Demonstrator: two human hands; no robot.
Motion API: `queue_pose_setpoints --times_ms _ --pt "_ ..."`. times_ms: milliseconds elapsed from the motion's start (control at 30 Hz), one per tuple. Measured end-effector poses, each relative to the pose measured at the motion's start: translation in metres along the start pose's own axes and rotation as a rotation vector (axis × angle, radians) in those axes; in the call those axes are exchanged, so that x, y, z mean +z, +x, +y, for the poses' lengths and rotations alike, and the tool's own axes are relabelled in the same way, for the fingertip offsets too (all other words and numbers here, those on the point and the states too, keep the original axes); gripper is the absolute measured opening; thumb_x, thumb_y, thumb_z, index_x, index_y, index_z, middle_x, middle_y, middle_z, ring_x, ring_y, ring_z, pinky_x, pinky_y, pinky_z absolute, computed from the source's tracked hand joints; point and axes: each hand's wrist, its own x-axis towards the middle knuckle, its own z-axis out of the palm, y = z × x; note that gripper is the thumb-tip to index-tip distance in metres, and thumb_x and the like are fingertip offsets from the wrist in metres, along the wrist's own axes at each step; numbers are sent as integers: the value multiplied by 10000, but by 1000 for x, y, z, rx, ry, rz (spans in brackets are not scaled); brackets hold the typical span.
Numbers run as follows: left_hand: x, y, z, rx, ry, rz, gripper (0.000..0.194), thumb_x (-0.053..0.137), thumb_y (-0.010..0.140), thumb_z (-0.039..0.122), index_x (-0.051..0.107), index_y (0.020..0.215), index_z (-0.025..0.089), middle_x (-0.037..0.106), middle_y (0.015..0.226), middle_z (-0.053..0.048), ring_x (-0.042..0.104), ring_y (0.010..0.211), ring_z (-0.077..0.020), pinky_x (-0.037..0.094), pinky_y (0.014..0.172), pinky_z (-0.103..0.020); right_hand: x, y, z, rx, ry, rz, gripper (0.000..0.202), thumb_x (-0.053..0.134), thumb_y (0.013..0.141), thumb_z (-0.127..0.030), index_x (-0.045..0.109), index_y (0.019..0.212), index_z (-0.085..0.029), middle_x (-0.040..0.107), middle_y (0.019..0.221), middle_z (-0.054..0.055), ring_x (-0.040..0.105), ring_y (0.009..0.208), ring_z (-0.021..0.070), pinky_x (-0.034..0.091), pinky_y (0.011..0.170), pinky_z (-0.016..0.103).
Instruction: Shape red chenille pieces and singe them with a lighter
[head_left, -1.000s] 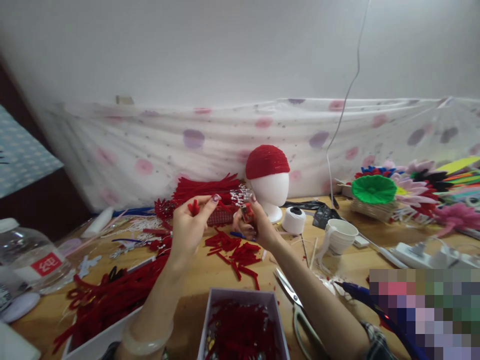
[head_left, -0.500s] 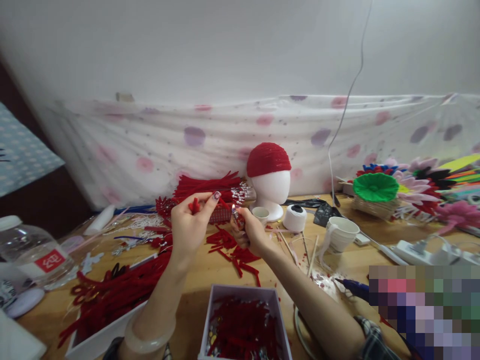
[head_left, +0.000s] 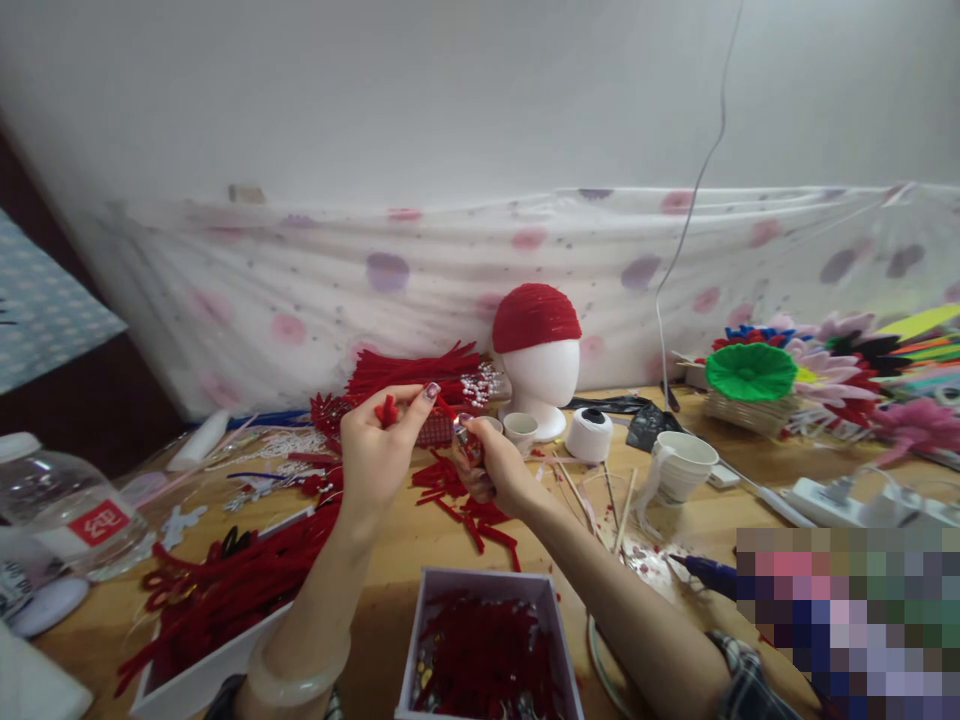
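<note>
My left hand (head_left: 377, 445), raised over the table, pinches a red fuzzy chenille stem (head_left: 387, 411) between thumb and fingers. Part of the stem is covered by the fingers, and one end points right. Closed around a small lighter (head_left: 468, 442) is my right hand (head_left: 501, 468), with the thumb at its top. A small bright spot shows at the lighter's tip, close to the stem's end; whether they touch I cannot tell. Below the hands stands a white box (head_left: 487, 577) with red stems and small metal bits inside. More cut red pieces (head_left: 480, 510) lie behind it.
Behind the hands stands a white foam head (head_left: 551, 375) with a red cap, beside small cups (head_left: 520, 428) and a thread spool (head_left: 589, 436). A mug (head_left: 684, 465), glue gun (head_left: 709, 575) and power strip (head_left: 855, 500) are right. A large bottle (head_left: 71, 500) stands left.
My right hand has moved slightly left with the lighter, bringing its tip nearer the stem's end. The tall flame seen earlier now shows only as a small bright spot. My left hand has barely moved.
</note>
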Motion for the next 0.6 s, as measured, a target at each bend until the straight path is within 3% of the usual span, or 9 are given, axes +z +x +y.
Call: queue_pose_setpoints --times_ms 267,433,533,600 --pt "1 0 -2 -28 -42 -16 230 755 741 422 765 765 194 429 471 67 334 456 -84 284 444 -240 1 0 1 -21 -15 5 464 322 923 -470 370 542 -210 232 394 -78 115 337 56 93 331 183" --pt "2 1 -3 -34 -79 -18 243 754 743 433 766 780 194 400 468 76 308 445 -82 275 437 -241 -4 0 -3 -36 114 35 561 337 919 -623 387 549 -205 223 393 -88 103 350 52 72 350 188" --pt "1 -2 -2 83 -36 41 162 744 765 364 779 806 212 430 478 74 333 450 -79 299 447 -229 -8 -2 -8 -86 181 54 580 451 844 -716 440 579 -200 230 393 -102 98 363 51 59 360 195" --pt "0 -4 -1 257 56 44 98 722 784 279 793 834 232 537 515 57 395 459 -79 346 471 -219 -8 -6 -12 -143 185 30 507 585 797 -663 522 643 -185 234 406 -116 89 378 50 54 368 197"
